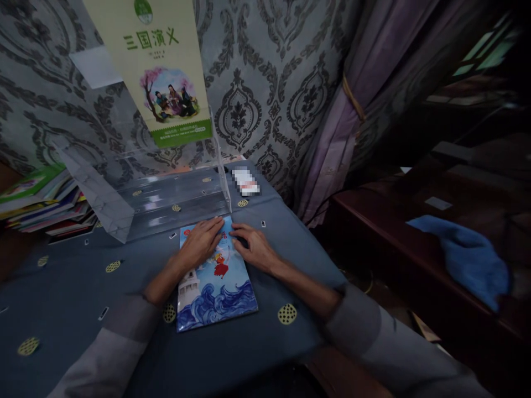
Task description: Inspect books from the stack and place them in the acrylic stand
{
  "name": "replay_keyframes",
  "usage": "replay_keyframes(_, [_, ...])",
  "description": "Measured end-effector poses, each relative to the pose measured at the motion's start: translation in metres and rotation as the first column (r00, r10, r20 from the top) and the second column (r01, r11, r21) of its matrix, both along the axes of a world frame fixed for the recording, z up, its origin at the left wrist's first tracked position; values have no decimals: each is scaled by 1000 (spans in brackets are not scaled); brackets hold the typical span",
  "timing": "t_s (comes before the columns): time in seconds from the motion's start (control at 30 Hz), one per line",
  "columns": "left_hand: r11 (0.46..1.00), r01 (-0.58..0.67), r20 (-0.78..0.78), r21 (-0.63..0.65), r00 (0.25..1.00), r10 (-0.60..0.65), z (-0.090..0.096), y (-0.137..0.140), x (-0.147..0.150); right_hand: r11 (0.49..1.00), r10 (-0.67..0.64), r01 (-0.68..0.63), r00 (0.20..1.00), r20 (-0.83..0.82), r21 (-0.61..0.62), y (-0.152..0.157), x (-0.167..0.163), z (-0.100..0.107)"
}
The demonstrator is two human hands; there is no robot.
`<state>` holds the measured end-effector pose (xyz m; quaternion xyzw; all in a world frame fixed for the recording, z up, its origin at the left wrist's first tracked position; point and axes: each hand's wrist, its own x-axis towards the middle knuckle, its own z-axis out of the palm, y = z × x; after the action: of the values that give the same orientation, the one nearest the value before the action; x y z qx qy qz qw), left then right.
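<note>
A thin paperback book (219,296) with a blue sea-and-waves cover and a small figure in red lies flat on the cloth-covered table. My left hand (202,242) rests palm down across its upper part, fingers stretched out and hiding some of the cover. At the book's upper right edge is my right hand (255,249), its fingertips touching the edge and its thumb apart from the fingers. Just beyond the book stands a clear acrylic rack (112,213). Above the rack, a tall pale-green book (174,66) with Chinese characters is upright.
Stacked books (50,204) are at the left. Behind the rack's right side lies a blurred white item (246,181). A tied purple curtain (332,143) hangs past the table's right edge. Further right, a blue cloth (468,260) lies on a dark red surface (385,232).
</note>
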<state>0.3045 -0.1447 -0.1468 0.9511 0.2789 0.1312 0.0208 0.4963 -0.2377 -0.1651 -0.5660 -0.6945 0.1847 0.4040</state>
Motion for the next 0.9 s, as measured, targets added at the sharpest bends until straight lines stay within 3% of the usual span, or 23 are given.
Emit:
replay_keyframes(0.27, [993,105,-6,-52,994,-105,1,9,15,999,12,-12,1000,7,34,2,0,-3])
replay_keyframes(0.53, [994,95,0,-52,995,-95,1,8,15,993,24,-41,988,154,110,1,-2,-3])
replay_keyframes(0.9, [992,94,42,-83,995,-91,-2,9,15,996,50,-62,983,177,62,10,2,-6])
